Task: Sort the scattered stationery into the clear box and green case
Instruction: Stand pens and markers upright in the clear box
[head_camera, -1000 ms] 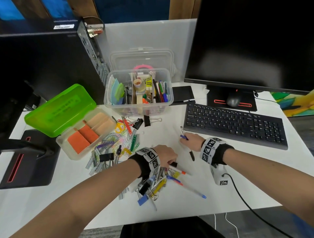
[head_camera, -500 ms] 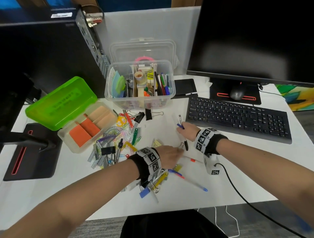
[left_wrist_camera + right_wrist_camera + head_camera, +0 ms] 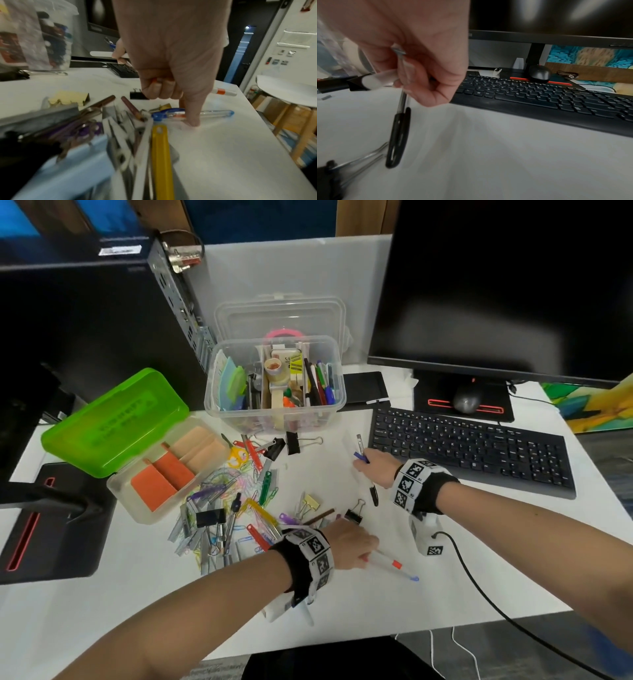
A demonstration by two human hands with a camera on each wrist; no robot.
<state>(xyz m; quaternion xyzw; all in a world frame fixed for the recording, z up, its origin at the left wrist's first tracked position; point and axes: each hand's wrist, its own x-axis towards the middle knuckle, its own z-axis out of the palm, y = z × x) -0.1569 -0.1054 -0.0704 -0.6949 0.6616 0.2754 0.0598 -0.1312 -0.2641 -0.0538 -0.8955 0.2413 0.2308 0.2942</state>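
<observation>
On the white table [image 3: 376, 611], loose stationery lies in a heap between the open green case [image 3: 113, 422] and the left hand [image 3: 349, 546], with the clear box [image 3: 274, 419] standing behind it, already holding pens and tape. That left hand is clenched round a white marker with an orange band [image 3: 223, 92], while one extended finger presses a clear blue-capped pen [image 3: 214, 113] against the table. Nearer the keyboard [image 3: 472, 450], the right hand [image 3: 376, 469] grasps several pens, among them a black-capped pen [image 3: 397, 138] dangling downward. Both fists look crowded: the pinned pen could roll away as the finger tries to hook it, and the dangling one could slip free.
</observation>
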